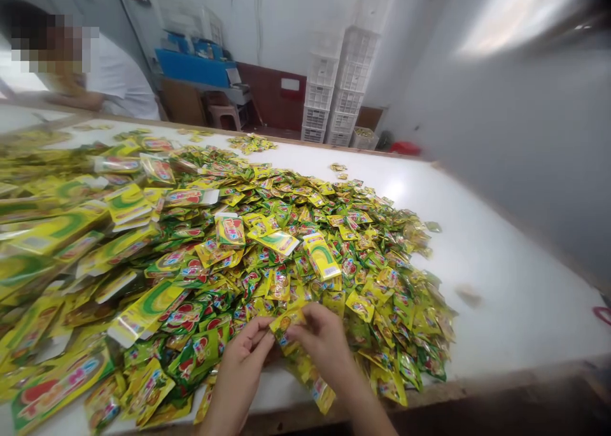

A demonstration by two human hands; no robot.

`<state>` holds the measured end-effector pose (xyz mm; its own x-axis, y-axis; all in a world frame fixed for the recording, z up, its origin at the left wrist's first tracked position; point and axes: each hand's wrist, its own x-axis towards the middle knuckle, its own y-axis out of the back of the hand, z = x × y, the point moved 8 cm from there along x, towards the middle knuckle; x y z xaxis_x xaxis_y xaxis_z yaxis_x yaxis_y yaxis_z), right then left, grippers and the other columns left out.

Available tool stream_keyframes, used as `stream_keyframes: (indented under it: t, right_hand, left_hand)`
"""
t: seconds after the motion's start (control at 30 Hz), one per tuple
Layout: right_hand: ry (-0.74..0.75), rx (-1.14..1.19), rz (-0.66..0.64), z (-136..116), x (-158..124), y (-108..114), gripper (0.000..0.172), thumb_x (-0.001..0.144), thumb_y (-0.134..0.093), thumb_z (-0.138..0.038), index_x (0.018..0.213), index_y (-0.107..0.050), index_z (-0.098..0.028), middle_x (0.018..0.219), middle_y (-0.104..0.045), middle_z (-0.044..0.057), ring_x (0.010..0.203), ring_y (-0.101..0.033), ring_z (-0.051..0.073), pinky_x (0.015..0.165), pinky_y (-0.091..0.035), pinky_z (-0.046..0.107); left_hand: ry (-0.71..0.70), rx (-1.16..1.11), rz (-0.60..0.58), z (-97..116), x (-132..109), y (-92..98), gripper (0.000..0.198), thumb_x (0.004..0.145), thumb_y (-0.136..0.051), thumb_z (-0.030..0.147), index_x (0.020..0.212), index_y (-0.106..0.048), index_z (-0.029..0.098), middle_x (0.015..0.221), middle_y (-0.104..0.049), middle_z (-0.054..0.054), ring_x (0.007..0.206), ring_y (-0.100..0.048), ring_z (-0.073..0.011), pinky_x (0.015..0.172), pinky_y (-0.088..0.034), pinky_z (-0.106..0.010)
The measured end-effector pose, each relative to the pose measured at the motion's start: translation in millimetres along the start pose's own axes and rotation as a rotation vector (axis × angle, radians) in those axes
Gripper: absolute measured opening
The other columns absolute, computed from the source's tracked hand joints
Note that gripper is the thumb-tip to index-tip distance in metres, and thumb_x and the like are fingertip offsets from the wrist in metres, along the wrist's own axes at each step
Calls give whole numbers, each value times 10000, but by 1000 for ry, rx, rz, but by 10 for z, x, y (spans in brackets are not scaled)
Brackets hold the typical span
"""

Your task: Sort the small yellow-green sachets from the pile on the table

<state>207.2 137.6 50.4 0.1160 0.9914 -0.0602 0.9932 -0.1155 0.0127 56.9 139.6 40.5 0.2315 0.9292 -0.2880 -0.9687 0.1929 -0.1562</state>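
A small yellow candy packet (284,324) is held over the near edge of a large heap of similar packets. My right hand (327,340) pinches its right side between thumb and fingers. At its left corner is my left hand (248,350), thumb and forefinger pressed together on the packet's edge. Below my right hand, more yellow packets (315,382) hang or lie toward the table edge; whether they join the held one I cannot tell. Around both hands spreads the heap of yellow and green packets (353,270). A yellow carton (322,256) lies on the heap just beyond them.
Many flattened or boxy yellow cartons (62,226) lie on the left of the white table (496,283). A person in a white top (121,73) sits at the far left. Stacked white crates (351,73), a blue-covered desk (191,67) and a stool (224,111) stand behind.
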Motion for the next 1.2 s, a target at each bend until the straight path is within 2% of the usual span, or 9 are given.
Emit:
stream_keyframes:
  t: [0.27,0.4,0.53,0.67,0.77,0.87,1.03,1.1,1.2]
  right_hand:
    - [-1,-68,-30,141,21,-1,275,711,-682,-83,951,-616,-200,785,-590,-32,727,-553,149,645,-425,223]
    - [78,-140,-50,19,-16,23,94,780,-689,-190,811,-601,-185,847,-567,-2,794,-540,159,705,-441,236]
    - [-25,45,-161,68,-67,16,229,876,-621,-396,822,-546,-187,653,-489,-48,541,-470,107,500,-408,203]
    - [-85,120,-68,177,-67,132,381,810,-665,-537,770,-508,-192,575,-431,-68,436,-408,87,397,-361,195]
    - [-122,170,-93,243,-105,140,455,735,-702,-605,751,-544,-179,551,-474,-49,418,-448,101,394,-390,212]
    - [-115,203,-67,195,-154,246,468,705,-726,-611,755,-584,-167,552,-516,-28,442,-480,118,418,-406,224]
    - [11,211,192,-230,-143,560,307,853,-652,-475,935,-591,-185,687,-551,-22,573,-492,126,531,-432,227]
    - [94,109,143,-430,-82,451,243,898,-608,-427,939,-599,-188,734,-564,-10,631,-505,134,583,-437,232]
    - [261,-207,-48,-586,-43,94,166,922,-574,-342,967,-640,-196,839,-602,23,743,-541,162,680,-442,253]
  left_hand:
    - [5,55,96,-94,5,105,337,815,-675,421,1058,-691,188,1005,-759,-51,920,-690,-219,809,-542,-266]
    - [-99,124,83,62,-2,74,278,714,-775,378,912,-701,198,905,-766,-42,908,-707,-238,786,-563,-261]
    - [-326,461,-55,556,189,-26,187,865,-618,345,977,-705,224,939,-758,-51,891,-707,-231,770,-567,-292]
    - [-803,919,93,1349,658,-34,344,880,-539,175,1199,-652,235,1240,-668,-114,1248,-523,-320,1075,-364,-531]
    - [-867,946,110,1653,1024,-12,333,832,-554,100,1085,-717,243,1315,-637,-92,1359,-407,-337,1164,-147,-596]
    - [-878,911,161,1740,954,25,256,878,-553,178,1076,-708,225,1266,-665,-88,1300,-486,-309,1145,-261,-541]
    - [-403,522,-92,1023,372,12,339,923,-544,336,1233,-612,217,1094,-730,-72,972,-685,-241,858,-551,-351]
    - [-181,332,-228,568,138,-42,357,889,-599,354,1224,-632,233,1103,-731,-58,990,-674,-239,898,-530,-338]
    - [-108,282,-150,96,-56,67,314,821,-673,383,1091,-712,226,999,-752,-49,945,-675,-257,870,-535,-326]
